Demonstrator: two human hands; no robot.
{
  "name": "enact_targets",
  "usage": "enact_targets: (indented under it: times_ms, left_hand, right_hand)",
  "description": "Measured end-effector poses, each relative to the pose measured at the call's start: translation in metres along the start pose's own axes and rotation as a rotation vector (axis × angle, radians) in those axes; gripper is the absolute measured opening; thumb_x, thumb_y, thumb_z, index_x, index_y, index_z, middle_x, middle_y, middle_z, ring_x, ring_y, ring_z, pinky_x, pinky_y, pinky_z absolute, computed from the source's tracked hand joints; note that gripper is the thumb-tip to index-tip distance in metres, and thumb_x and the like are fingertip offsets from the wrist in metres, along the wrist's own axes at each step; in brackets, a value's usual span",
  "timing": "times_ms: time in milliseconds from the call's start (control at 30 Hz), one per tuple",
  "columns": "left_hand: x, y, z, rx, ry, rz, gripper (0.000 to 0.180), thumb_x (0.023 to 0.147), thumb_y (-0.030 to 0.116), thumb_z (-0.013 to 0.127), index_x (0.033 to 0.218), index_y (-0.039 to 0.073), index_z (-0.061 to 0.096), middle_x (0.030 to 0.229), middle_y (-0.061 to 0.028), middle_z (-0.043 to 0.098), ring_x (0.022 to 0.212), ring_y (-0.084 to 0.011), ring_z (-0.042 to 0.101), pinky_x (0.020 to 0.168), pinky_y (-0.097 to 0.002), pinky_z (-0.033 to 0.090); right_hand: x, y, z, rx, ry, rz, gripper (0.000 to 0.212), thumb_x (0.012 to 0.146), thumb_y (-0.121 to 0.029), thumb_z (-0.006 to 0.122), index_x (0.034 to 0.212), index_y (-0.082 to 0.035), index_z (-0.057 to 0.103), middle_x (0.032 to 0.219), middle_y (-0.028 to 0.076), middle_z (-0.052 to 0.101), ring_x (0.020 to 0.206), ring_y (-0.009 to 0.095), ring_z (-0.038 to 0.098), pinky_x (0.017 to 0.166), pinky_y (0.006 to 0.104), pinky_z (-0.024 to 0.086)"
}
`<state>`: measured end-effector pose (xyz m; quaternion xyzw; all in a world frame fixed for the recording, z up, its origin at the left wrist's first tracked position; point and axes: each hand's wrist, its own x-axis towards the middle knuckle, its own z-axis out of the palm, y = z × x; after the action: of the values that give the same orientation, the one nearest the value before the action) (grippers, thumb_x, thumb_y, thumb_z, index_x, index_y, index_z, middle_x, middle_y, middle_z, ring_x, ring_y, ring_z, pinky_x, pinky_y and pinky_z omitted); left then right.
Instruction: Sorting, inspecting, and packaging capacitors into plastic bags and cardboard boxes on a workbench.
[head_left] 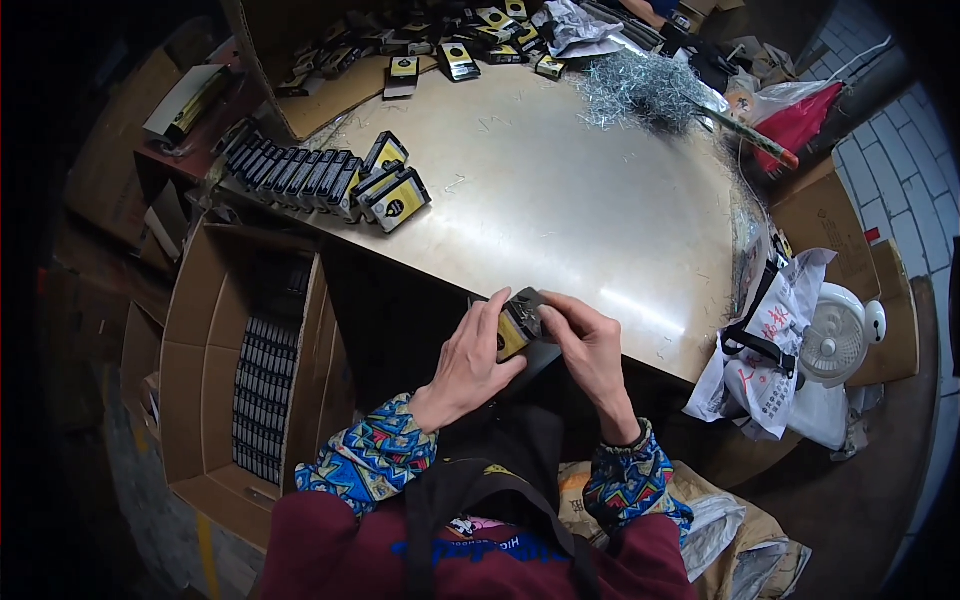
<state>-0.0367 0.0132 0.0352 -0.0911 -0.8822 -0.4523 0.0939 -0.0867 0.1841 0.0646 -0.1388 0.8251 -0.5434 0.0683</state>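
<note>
In front of my body, at the table's near edge, a small black and yellow box (512,338) is held between my hands. My left hand (466,355) grips it from the left, fingers along its far side and thumb beneath. With thumb and forefinger, my right hand (588,345) pinches its dark upper right corner. Small pale pieces show at that end, too fine to name. Beyond my left hand, a row of similar boxes (300,178) stands on edge along the table's left side. A few yellow-faced ones lean at its near end (398,200).
An open carton (190,340) at lower left holds stacked dark boxes (262,400). Loose boxes spill from another carton (300,115) onto the metal table (560,170). Tangled silvery strands (640,92) lie at the far right. A white fan (832,335) stands beside plastic bags (760,370).
</note>
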Motion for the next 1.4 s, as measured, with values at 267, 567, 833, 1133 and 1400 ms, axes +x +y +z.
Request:
enact_targets:
  times_ms: [267,567,833,1133,1400]
  left_hand:
    - [-0.002,0.005,0.01,0.125,0.089,-0.096,0.055,0.071,0.009,0.07,0.12,0.0,0.046,0.101,-0.0203,0.058,0.091,-0.0416,0.061,0.073,-0.0454,0.051]
    - [-0.004,0.003,0.012,0.19,0.087,-0.006,0.06,0.069,0.01,0.072,0.12,-0.002,0.044,0.098,-0.0189,0.054,0.09,-0.0384,0.059,0.07,-0.0454,0.051]
    - [-0.002,-0.003,0.017,0.085,0.144,-0.055,0.05,0.073,0.008,0.068,0.117,-0.002,0.045,0.096,-0.0214,0.057,0.085,-0.0418,0.061,0.068,-0.0472,0.051]
    - [0.009,0.009,0.001,0.083,-0.007,-0.04,0.06,0.075,0.015,0.071,0.125,0.0,0.043,0.114,-0.0206,0.052,0.103,-0.0391,0.056,0.078,-0.0439,0.051]
    - [0.031,-0.022,0.004,-0.114,0.246,-0.023,0.052,0.086,0.015,0.07,0.131,0.0,0.05,0.116,-0.0167,0.059,0.097,-0.0245,0.061,0.079,-0.033,0.051]
  right_hand:
    - [-0.021,-0.005,0.026,0.27,0.037,0.061,0.021,0.088,-0.004,0.068,0.107,0.004,0.07,0.096,0.008,0.072,0.089,0.01,0.065,0.082,0.0233,0.052]
    - [-0.02,0.004,0.036,0.308,0.211,0.148,0.015,0.086,-0.004,0.071,0.099,0.004,0.072,0.085,0.003,0.071,0.072,0.004,0.059,0.066,0.0186,0.046]
    - [-0.03,-0.002,0.055,-0.048,0.321,-0.134,0.021,0.083,-0.001,0.071,0.103,0.004,0.069,0.091,0.013,0.072,0.078,0.011,0.067,0.068,0.0246,0.054]
    - [-0.021,0.02,0.03,-0.275,0.31,-0.425,0.016,0.082,0.003,0.07,0.097,0.0,0.069,0.092,0.014,0.07,0.073,0.019,0.066,0.062,0.0268,0.051]
    - [0.032,0.024,0.007,-0.032,0.302,-0.375,0.031,0.087,0.003,0.066,0.118,0.004,0.063,0.119,0.015,0.065,0.104,0.021,0.064,0.09,0.0297,0.052]
